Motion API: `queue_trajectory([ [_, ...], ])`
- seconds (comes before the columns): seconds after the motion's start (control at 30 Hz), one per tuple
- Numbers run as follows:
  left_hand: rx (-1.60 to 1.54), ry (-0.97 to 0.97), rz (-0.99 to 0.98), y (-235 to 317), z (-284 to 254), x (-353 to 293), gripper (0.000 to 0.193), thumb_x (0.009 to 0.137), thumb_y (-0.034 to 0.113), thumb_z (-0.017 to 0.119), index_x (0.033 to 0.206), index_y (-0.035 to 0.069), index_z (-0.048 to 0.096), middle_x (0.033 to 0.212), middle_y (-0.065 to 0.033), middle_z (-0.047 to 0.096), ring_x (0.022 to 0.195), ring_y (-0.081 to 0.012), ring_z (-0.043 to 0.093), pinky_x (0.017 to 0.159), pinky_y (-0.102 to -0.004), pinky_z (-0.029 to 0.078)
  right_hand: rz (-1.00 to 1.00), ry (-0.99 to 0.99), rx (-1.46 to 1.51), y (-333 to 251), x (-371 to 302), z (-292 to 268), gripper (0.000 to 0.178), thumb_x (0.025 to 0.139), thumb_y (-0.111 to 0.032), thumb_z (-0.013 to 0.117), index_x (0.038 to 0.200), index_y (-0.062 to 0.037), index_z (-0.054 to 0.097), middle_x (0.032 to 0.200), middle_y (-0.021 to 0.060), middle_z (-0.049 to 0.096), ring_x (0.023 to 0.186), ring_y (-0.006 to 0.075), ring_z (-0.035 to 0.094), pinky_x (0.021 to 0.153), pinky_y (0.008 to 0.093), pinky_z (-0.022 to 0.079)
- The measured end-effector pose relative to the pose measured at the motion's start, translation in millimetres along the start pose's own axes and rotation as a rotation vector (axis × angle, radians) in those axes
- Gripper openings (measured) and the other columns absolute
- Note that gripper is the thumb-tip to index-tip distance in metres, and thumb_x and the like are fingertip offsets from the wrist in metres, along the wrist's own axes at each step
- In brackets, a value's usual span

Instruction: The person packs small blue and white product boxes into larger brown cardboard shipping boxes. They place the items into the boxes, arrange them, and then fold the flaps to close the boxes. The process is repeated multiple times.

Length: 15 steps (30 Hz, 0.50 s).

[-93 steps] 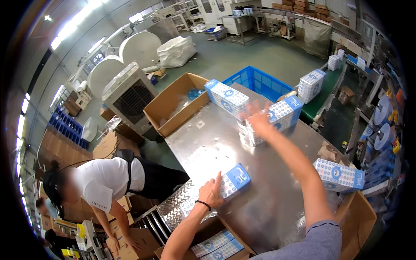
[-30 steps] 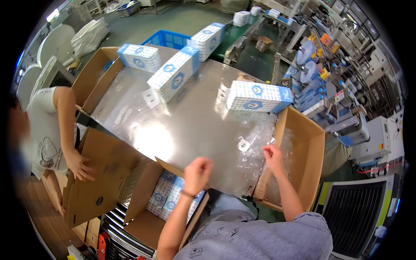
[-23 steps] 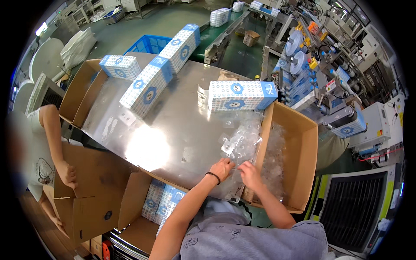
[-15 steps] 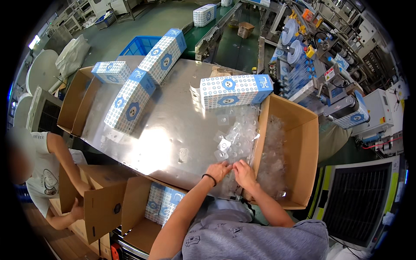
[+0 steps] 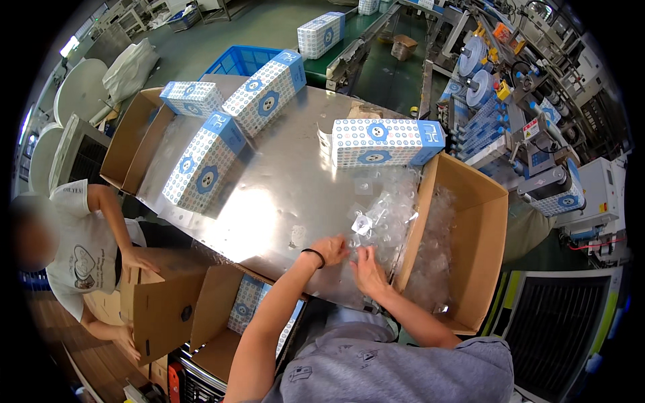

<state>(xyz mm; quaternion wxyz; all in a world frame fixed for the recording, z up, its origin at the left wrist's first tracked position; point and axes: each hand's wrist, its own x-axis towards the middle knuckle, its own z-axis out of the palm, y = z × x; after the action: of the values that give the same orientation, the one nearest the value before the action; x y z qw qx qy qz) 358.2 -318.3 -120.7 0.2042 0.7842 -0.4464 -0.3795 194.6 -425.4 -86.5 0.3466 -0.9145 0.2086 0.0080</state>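
My left hand (image 5: pixel 332 250), with a dark band at its wrist, is over the near part of the metal table (image 5: pixel 289 191). Its fingers are curled together, and whatever they may hold is too small to make out. Close beside it on the right, my right hand (image 5: pixel 368 273) has its fingers apart, with nothing visible in them. Just beyond both hands lies a loose heap of small clear plastic pieces (image 5: pixel 393 211), with a white-looking piece (image 5: pixel 362 224) among them. More clear pieces (image 5: pixel 430 265) fill part of the open cardboard box (image 5: pixel 474 269) at the right.
A patterned blue-and-white carton (image 5: pixel 376 144) lies at the table's far right; several more, including this carton (image 5: pixel 205 164), lie left. An open carton box (image 5: pixel 218 352) stands below the table edge. At left, a co-worker (image 5: pixel 80 235) handles a cardboard box (image 5: pixel 168 302). Machinery (image 5: pixel 531 144) stands right.
My hands have moved apart from their touching position, the left slightly up and the right slightly down. The co-worker's hands have come out to the outside of the cardboard box. The view has shifted a little.
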Motion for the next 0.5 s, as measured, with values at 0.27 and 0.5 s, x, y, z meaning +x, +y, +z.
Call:
queue_trajectory([
  [0.27, 0.190, -0.033, 0.046, 21, -2, 15, 0.037, 0.094, 0.034, 0.058, 0.123, 0.014, 0.051, 0.100, -0.0178, 0.070, 0.096, -0.0404, 0.066, 0.080, -0.0463, 0.052, -0.086, 0.003, 0.037, 32, 11, 27, 0.030, 0.089, -0.016, 0.068, 0.111, -0.0019, 0.052, 0.112, 0.0212, 0.049, 0.090, 0.0458, 0.060, 0.073, 0.0538, 0.051],
  [0.5, -0.293, 0.052, 0.134, -36, 0, 32, 0.018, 0.093, 0.028, 0.063, 0.100, 0.012, 0.067, 0.088, -0.0082, 0.070, 0.074, -0.0196, 0.065, 0.062, -0.0359, 0.050, 0.155, -0.132, 0.604, 52, 51, -6, 0.019, 0.092, -0.017, 0.069, 0.100, -0.0010, 0.061, 0.076, 0.0059, 0.059, 0.066, 0.0180, 0.061, 0.056, 0.0339, 0.049],
])
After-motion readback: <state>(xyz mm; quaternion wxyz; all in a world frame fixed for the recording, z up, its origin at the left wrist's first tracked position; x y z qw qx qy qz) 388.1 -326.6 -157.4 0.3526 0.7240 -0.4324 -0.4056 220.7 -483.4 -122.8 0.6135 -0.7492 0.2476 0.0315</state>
